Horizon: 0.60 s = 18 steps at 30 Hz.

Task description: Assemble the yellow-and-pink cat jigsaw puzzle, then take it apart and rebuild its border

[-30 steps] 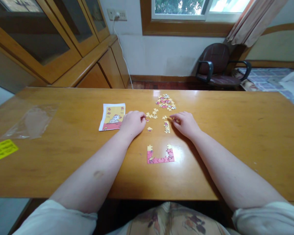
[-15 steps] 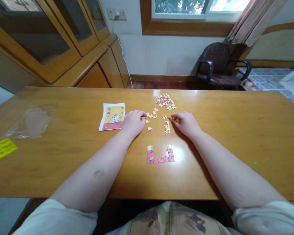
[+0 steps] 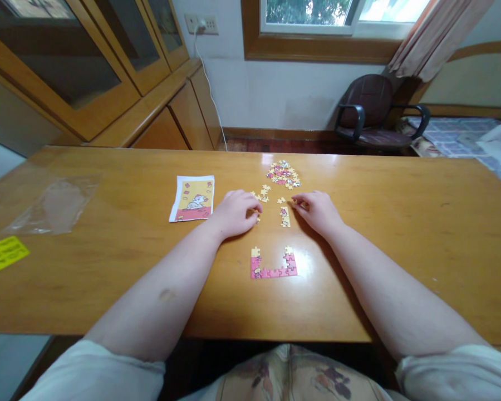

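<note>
My left hand [image 3: 237,214] hovers low over loose yellow jigsaw pieces, its curled fingers and thumb apart. A piece [image 3: 258,220] shows just beside its thumb, partly covered. My right hand [image 3: 317,209] is closed, its fingertips pinched on a small yellow jigsaw piece [image 3: 294,201]. Just left of those fingertips lies a single yellow piece [image 3: 281,200], above a joined yellow strip [image 3: 285,217] with a pink drawing. Nearer me sits a U-shaped joined section [image 3: 274,273], pink along the bottom with yellow upper ends. More yellow pieces [image 3: 265,190] lie beyond my left hand.
A heap of mixed pieces [image 3: 284,174] lies toward the table's far edge. The picture sheet [image 3: 194,199] with a white cartoon animal is left of my left hand. A clear plastic bag [image 3: 60,206] and a yellow label [image 3: 4,256] are at the far left of the wooden table [image 3: 401,223].
My left hand has moved right and slightly toward me, its fingers parting and now covering small pieces that showed before. My right hand has stayed nearly still.
</note>
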{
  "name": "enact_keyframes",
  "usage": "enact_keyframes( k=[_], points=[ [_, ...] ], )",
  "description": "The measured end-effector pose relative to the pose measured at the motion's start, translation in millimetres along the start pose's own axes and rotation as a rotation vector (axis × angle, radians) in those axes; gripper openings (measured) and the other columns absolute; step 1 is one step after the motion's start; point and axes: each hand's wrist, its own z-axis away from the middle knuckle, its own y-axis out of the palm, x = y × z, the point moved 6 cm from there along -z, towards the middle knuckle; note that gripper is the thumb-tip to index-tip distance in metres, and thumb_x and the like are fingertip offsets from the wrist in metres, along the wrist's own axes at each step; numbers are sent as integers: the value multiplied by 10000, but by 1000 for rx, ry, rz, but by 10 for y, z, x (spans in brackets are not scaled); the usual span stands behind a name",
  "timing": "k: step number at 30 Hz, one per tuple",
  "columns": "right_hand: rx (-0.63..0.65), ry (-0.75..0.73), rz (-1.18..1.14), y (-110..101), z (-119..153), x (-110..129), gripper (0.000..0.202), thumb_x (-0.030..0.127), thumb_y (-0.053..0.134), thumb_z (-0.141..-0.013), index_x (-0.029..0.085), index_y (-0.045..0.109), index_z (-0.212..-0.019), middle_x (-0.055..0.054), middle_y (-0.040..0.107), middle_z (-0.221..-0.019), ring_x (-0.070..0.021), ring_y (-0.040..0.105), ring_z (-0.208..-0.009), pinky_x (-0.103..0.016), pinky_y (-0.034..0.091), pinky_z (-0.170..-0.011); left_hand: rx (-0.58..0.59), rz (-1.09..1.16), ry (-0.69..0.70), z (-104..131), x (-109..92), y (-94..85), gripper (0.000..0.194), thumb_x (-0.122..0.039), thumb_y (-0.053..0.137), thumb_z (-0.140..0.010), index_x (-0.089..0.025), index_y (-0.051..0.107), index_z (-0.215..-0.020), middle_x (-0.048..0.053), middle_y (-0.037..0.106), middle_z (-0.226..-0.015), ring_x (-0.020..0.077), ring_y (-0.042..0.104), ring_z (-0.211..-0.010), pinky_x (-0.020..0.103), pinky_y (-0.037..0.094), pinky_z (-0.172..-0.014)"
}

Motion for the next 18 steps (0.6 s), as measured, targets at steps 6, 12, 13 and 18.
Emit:
enact_keyframes(
  k=[6, 12, 13, 18],
  points=[
    [-3, 11, -7, -20, -6, 10, 187, 332, 609, -840, 215, 719, -938, -57, 722, -803, -207, 614, -781, -317, 408, -724, 87, -76, -19, 10, -21, 79, 155, -252, 562, -719, -245, 665, -835, 39, 639, -901, 242, 520, -931, 413, 357, -906],
    [-25, -1, -18, -49, -1, 46, 157, 327, 644, -818, 214, 712, -904, -47, 715, -805, -200, 610, -779, -312, 410, -730, 10, -97, -91, -25, 88, 114, 156, -317, 536, -809, -241, 665, -853, 49, 643, -910, 243, 521, -936, 411, 374, -883],
    [-25, 0, -20, -50, -1, 47, 150, 323, 648, -814, 213, 709, -895, -46, 713, -807, -199, 609, -779, -311, 411, -730, -8, -100, -122, -29, 116, 113, 163, -324, 535, -818, -239, 668, -856, 54, 646, -915, 246, 523, -940, 412, 376, -882],
    [-17, 6, -28, -35, -2, 29, 135, 319, 650, -805, 216, 696, -879, -42, 705, -812, -195, 607, -772, -306, 417, -723, -80, -112, -248, -33, 225, 69, 198, -328, 524, -842, -220, 683, -891, 66, 658, -951, 243, 542, -937, 392, 406, -865]
  ],
)
